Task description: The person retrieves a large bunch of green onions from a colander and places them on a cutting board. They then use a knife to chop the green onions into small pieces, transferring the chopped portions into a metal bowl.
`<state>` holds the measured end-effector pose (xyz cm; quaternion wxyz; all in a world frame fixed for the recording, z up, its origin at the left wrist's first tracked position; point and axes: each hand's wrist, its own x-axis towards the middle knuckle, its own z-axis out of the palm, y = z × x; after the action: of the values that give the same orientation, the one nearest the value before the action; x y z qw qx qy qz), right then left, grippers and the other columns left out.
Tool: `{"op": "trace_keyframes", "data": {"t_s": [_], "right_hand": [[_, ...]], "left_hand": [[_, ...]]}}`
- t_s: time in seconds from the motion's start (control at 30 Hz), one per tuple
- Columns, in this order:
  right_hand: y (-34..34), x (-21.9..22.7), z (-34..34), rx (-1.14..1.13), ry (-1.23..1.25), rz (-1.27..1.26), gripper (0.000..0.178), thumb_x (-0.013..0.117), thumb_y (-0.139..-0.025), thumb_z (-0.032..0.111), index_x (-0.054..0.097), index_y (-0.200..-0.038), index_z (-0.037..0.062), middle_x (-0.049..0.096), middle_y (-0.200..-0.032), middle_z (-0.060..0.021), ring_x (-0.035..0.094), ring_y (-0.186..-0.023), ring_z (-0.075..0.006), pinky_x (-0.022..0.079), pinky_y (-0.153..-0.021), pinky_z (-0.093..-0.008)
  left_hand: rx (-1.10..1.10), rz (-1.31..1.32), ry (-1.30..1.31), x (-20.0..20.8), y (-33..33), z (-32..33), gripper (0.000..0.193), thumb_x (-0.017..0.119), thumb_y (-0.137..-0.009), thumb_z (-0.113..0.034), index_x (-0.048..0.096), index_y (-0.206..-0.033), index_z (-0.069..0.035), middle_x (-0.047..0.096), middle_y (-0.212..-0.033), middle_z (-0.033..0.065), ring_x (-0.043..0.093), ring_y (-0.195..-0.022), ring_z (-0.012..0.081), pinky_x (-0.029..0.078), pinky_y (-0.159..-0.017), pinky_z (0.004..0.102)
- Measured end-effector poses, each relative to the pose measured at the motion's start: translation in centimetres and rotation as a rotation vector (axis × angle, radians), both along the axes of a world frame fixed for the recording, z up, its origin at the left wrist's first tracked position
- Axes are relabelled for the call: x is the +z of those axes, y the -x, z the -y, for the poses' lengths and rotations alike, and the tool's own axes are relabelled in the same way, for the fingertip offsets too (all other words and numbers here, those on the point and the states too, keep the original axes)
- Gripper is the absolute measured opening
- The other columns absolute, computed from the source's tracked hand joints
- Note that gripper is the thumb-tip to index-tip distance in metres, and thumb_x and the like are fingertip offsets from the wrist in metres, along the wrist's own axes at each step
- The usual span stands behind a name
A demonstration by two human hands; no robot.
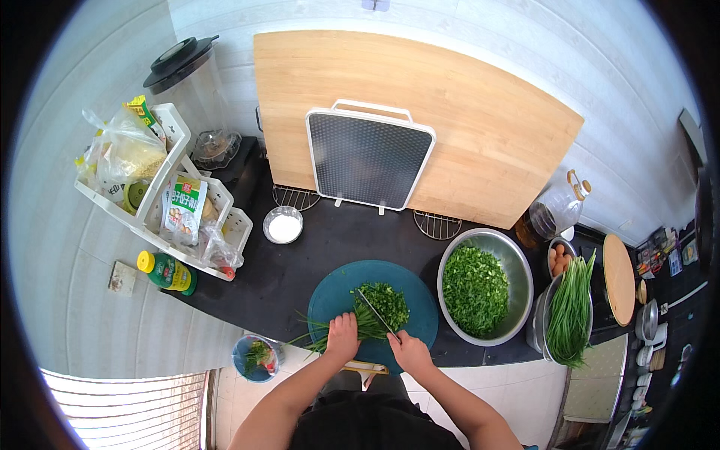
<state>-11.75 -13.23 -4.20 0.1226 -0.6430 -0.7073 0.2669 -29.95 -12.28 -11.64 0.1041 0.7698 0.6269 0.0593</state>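
Observation:
My left hand (343,335) is closed over a bunch of chives (369,325), pressing them onto a round teal cutting board (327,289). The loose ends stick out past the board's left edge. In my right hand (410,352) is the handle of a kitchen knife (374,311), its blade slanting up and left at the cut end of the bunch. Chopped chives (388,304) are heaped just beyond the blade. To the right of the board, a steel bowl (520,289) holds a large mass of chopped chives (474,292).
Whole chives (570,313) overhang a bowl at the right, near brown eggs (559,259) and an oil jug (555,210). A small bowl of white powder (284,225) stands behind the board. At left are white baskets (174,131), a green bottle (169,273) and a waste bin (241,358).

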Motion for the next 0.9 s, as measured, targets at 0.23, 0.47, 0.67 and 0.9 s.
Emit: {"op": "trace_keyframes", "data": {"t_s": [0.23, 0.47, 0.67, 0.9], "right_hand": [[0.8, -1.2, -1.6, 0.058, 0.145, 0.126, 0.044, 0.047, -0.091, 0.037, 0.057, -0.071, -0.0004, 0.059, -0.064, -0.0247, 0.06, -0.065, -0.0429, 0.049, -0.061, -0.0492], [2.5, -2.8, -4.2, 0.11, 0.288, 0.199, 0.043, 0.046, -0.091, 0.033, 0.059, -0.071, -0.0023, 0.06, -0.068, -0.0261, 0.061, -0.068, -0.0423, 0.05, -0.063, -0.0477], [5.6, -4.8, -5.4, 0.09, 0.227, 0.25, 0.028, 0.053, -0.085, 0.025, 0.06, -0.082, -0.0013, 0.063, -0.074, -0.0234, 0.064, -0.07, -0.0382, 0.052, -0.065, -0.0451], [4.9, -5.5, -4.8, -0.012, 0.076, 0.19, 0.034, 0.052, -0.087, 0.03, 0.059, -0.074, -0.0001, 0.061, -0.067, -0.0239, 0.062, -0.064, -0.0398, 0.052, -0.059, -0.0457]], "left_hand": [[-0.133, -0.193, -0.045, -1.8, 0.0, -0.4, 0.05, 0.048, -0.079, -0.018, 0.042, -0.12, 0.01, 0.049, -0.111, 0.0181, 0.048, -0.097, 0.0268, 0.039, -0.084, 0.0353], [-0.168, -0.185, -0.021, -1.6, 0.1, -0.5, 0.048, 0.046, -0.079, -0.015, 0.043, -0.119, 0.011, 0.049, -0.11, 0.0204, 0.048, -0.095, 0.0278, 0.04, -0.082, 0.0357], [-0.173, -0.13, -0.007, -1.8, 0.1, -0.5, 0.048, 0.048, -0.076, -0.015, 0.044, -0.116, 0.012, 0.05, -0.108, 0.0203, 0.049, -0.091, 0.0274, 0.039, -0.08, 0.0356], [-0.133, -0.151, -0.074, -1.9, 0.0, -0.5, 0.047, 0.048, -0.077, -0.016, 0.044, -0.117, 0.01, 0.05, -0.108, 0.019, 0.048, -0.093, 0.027, 0.039, -0.081, 0.0357]]}}
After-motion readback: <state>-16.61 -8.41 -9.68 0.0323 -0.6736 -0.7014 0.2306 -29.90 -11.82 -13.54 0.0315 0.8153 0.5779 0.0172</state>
